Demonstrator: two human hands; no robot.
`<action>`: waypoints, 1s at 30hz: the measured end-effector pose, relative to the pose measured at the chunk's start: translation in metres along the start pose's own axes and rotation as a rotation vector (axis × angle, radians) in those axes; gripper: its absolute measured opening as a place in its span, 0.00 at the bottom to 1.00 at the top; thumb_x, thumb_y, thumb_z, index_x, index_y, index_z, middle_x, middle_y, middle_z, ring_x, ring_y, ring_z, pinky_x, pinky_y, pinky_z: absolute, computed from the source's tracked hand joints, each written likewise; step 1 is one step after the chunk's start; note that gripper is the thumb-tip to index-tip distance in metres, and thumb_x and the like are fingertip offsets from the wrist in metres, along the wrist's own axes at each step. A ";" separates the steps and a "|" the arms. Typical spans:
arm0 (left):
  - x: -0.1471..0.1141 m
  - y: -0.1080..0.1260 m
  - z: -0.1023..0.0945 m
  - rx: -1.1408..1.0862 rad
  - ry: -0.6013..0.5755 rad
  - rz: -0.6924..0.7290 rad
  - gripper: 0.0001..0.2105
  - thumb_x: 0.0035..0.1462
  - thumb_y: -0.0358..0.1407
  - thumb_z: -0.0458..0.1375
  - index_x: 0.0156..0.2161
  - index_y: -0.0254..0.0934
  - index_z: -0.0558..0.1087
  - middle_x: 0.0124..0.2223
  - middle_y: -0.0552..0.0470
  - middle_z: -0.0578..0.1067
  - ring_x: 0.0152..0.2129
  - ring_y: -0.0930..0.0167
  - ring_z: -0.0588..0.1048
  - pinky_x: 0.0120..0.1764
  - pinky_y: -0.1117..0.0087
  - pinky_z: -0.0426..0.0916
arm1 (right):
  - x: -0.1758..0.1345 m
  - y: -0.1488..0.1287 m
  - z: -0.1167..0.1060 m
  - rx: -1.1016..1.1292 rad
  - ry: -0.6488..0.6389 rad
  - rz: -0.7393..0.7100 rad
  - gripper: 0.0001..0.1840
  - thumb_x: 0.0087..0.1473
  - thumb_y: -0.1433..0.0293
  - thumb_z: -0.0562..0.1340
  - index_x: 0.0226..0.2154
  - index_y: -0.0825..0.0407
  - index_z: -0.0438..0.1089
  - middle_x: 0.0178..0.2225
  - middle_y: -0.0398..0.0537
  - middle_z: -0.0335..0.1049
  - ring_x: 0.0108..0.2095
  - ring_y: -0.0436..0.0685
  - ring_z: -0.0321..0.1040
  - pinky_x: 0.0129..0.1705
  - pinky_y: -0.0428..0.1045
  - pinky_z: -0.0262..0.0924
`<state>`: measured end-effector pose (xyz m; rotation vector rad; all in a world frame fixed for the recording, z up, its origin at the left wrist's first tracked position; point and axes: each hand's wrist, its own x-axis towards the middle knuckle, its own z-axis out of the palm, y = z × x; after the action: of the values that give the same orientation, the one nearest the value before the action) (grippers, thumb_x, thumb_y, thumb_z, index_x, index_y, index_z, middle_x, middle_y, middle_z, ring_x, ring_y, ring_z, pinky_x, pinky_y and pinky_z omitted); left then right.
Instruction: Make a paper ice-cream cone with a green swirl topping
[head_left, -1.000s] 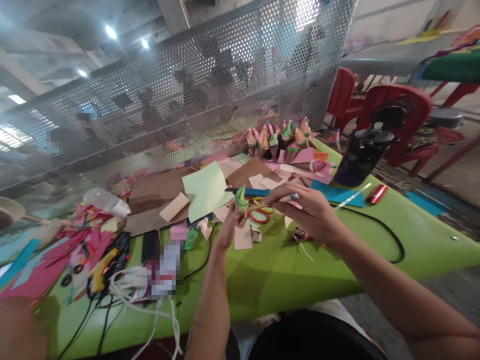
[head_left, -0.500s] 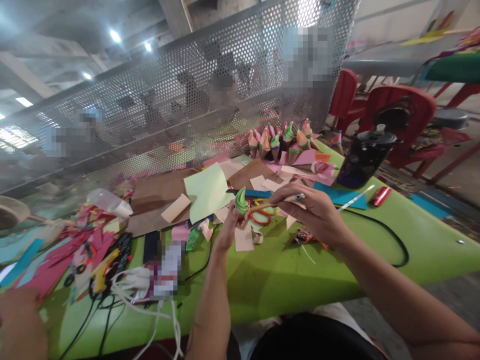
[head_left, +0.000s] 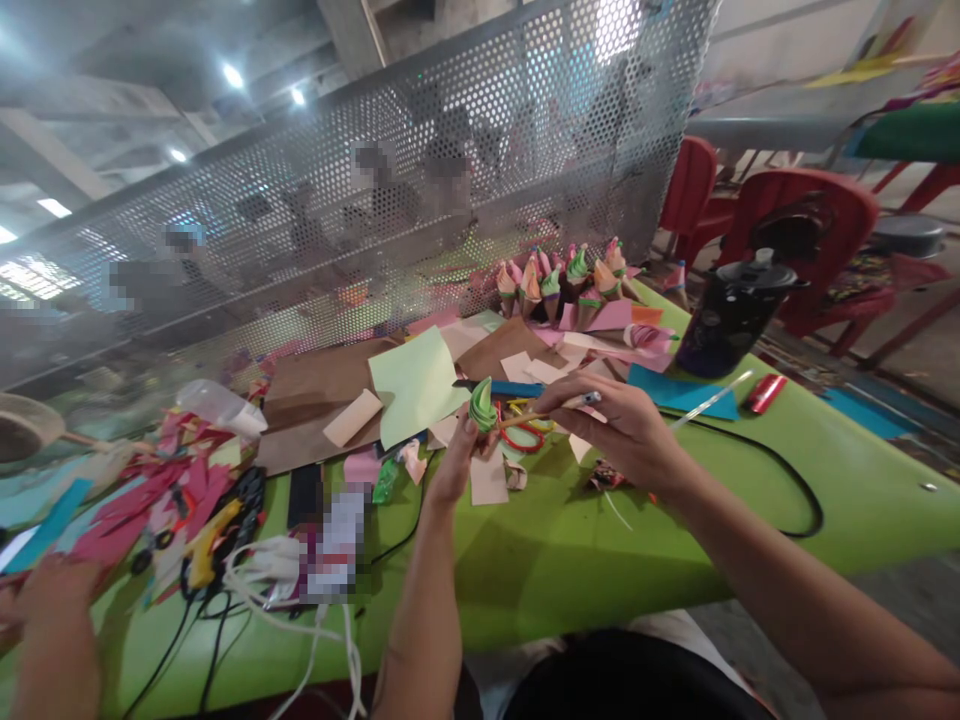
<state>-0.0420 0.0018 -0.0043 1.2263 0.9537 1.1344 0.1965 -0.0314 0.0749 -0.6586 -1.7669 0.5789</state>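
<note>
My left hand (head_left: 452,465) is closed around the lower part of a small green swirled paper ice cream (head_left: 482,405), held upright above the table. In my right hand (head_left: 626,425), the fingers pinch a thin wooden stick (head_left: 534,415) with a pale end, pointing left. Its tip reaches the right side of the swirl; whether they touch I cannot tell. Just behind lie scissors with red and yellow handles (head_left: 523,437). A pale paper piece (head_left: 489,476) rests below the swirl.
Finished paper cones (head_left: 577,275) stand at the back beside a perforated metal screen (head_left: 420,170). A dark tumbler (head_left: 739,315) and red cylinder (head_left: 765,393) are at right. At left are a yellow glue gun (head_left: 212,540), white cables (head_left: 262,565), paper scraps and another person's hand (head_left: 56,600).
My right hand has shifted slightly left, bringing the stick closer to the green swirl. At the far left, the other person's hand has moved up and further into view.
</note>
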 end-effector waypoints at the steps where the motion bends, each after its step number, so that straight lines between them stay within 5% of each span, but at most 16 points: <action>1: 0.000 0.001 0.001 -0.005 0.000 0.003 0.22 0.58 0.56 0.59 0.42 0.36 0.72 0.30 0.53 0.70 0.26 0.72 0.64 0.31 0.69 0.61 | 0.000 0.000 0.000 0.002 0.002 0.003 0.06 0.65 0.67 0.62 0.41 0.48 0.75 0.39 0.48 0.78 0.39 0.56 0.75 0.42 0.50 0.67; 13: -0.001 0.010 0.006 -0.063 0.012 -0.001 0.23 0.56 0.56 0.62 0.38 0.36 0.74 0.29 0.52 0.71 0.26 0.72 0.67 0.29 0.69 0.62 | 0.000 0.001 -0.002 0.004 0.032 -0.018 0.06 0.65 0.69 0.62 0.41 0.47 0.76 0.38 0.47 0.78 0.38 0.55 0.74 0.41 0.50 0.67; 30: -0.001 -0.001 -0.002 -0.096 0.007 -0.062 0.30 0.47 0.55 0.69 0.49 0.36 0.74 0.32 0.53 0.74 0.28 0.73 0.70 0.32 0.70 0.63 | -0.003 0.000 0.002 -0.017 0.002 -0.049 0.06 0.66 0.71 0.61 0.43 0.47 0.74 0.40 0.48 0.78 0.42 0.56 0.75 0.44 0.50 0.68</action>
<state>-0.0440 0.0015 -0.0060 1.1087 0.9257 1.1237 0.1953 -0.0331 0.0724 -0.6258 -1.7826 0.5307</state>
